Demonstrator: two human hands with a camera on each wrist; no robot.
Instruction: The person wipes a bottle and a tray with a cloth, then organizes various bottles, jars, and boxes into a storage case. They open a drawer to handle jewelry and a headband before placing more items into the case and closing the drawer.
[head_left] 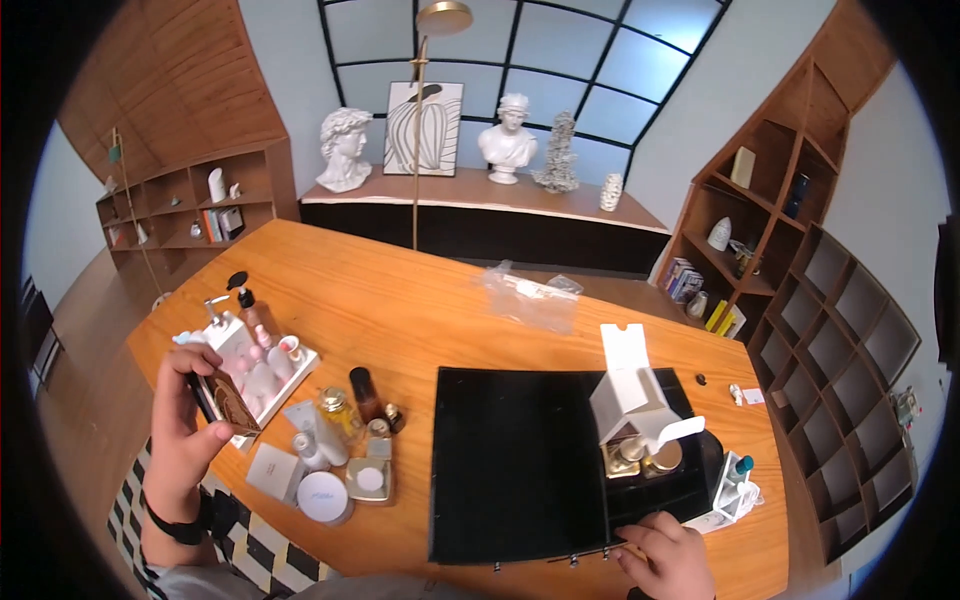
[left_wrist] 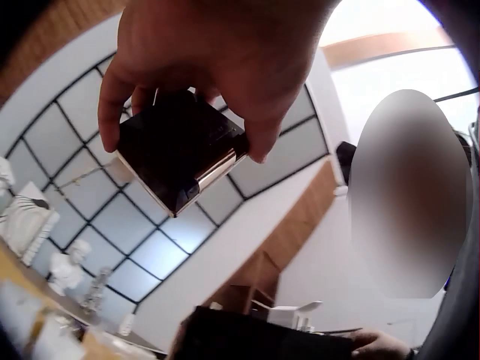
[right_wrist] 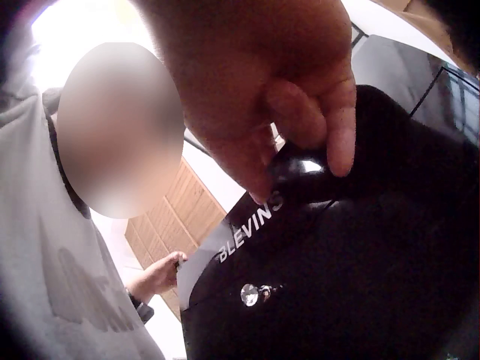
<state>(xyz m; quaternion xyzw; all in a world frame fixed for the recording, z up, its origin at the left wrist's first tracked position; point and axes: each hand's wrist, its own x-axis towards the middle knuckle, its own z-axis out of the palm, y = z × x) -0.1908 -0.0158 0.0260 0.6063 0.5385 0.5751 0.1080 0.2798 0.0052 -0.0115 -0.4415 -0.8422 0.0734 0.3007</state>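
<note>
Raised at the left, my left hand [head_left: 186,430] grips a square compact [head_left: 228,402] by its edges. Its underside is glossy black with a gold-coloured edge in the left wrist view; a brown and gold patterned face shows in the head view. My right hand [head_left: 664,556] is at the front edge of a black storage box [head_left: 515,460]. In the right wrist view its fingers and thumb curl about a glossy black part [right_wrist: 304,166] of that box, above the white lettering. Clear knobs [right_wrist: 249,295] line the box front. An open white carton [head_left: 632,400] and gold-capped jars [head_left: 662,460] stand on the box's right side.
Left of the box stand several cosmetics, among them a round white jar [head_left: 324,497], a white box [head_left: 274,472] and a dark bottle [head_left: 364,394]. A white tray [head_left: 312,362] carries pink bottles. Clear plastic wrapping [head_left: 530,298] lies toward the far edge of the wooden table [head_left: 370,290].
</note>
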